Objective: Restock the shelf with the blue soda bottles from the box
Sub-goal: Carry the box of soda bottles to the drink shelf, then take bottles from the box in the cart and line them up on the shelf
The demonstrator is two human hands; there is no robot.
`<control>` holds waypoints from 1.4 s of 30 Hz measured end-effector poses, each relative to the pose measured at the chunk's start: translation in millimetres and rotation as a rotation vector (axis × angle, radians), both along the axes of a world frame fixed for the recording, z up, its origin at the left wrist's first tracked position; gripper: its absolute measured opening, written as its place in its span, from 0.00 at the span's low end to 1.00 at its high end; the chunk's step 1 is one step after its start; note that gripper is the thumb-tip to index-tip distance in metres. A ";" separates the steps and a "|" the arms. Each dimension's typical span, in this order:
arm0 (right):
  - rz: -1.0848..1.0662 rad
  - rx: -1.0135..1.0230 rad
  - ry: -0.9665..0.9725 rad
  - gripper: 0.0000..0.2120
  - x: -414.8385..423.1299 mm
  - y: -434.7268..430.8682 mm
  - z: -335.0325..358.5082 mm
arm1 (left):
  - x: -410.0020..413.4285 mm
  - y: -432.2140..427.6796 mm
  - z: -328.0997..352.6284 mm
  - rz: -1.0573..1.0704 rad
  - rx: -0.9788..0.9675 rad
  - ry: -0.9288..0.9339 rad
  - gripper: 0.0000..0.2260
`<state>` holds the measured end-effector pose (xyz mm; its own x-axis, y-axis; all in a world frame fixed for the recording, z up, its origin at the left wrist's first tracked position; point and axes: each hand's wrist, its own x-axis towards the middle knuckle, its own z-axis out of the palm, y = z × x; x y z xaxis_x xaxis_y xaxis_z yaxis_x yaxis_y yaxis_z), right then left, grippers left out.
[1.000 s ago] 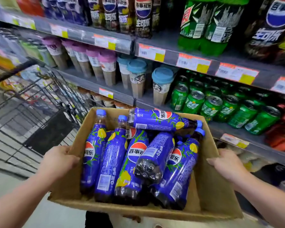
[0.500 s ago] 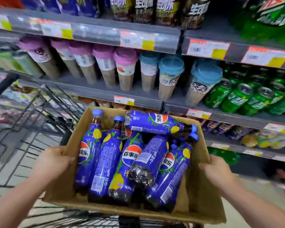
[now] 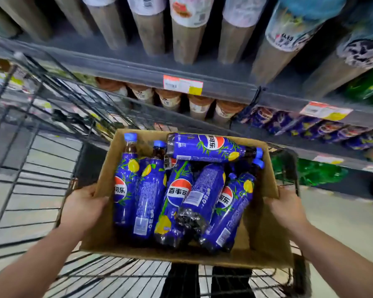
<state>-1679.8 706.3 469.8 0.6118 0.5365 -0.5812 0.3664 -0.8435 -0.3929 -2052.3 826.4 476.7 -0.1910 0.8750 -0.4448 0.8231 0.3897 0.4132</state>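
Your left hand (image 3: 82, 208) and right hand (image 3: 289, 211) grip the box (image 3: 267, 171) by its side walls over the cart (image 3: 37, 183). The blue soda bottles (image 3: 151, 196) lie loose inside; a tilt could spill them.

The bottles (image 3: 149, 196) wear deep blue labels with yellow lemons, green leaves and a red, white and blue roundel, under bright blue caps (image 3: 130, 136). The box (image 3: 267, 244) is plain brown. The shelf (image 3: 116, 67) is grey, and its price tags (image 3: 182, 84) are orange, white and yellow.
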 end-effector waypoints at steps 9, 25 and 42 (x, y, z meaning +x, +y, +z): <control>-0.126 -0.052 -0.015 0.05 2.8 -7.2 -89.7 | 13.2 6.7 -96.6 0.028 -0.096 -0.031 0.08; -0.144 -0.085 -0.049 0.12 -19.1 -23.2 -176.3 | -1.3 -20.6 -211.2 0.136 -0.205 0.017 0.11; 0.094 -0.163 0.009 0.23 -9.9 -33.9 -126.0 | 51.9 -35.6 -131.4 -0.101 -0.089 -0.113 0.19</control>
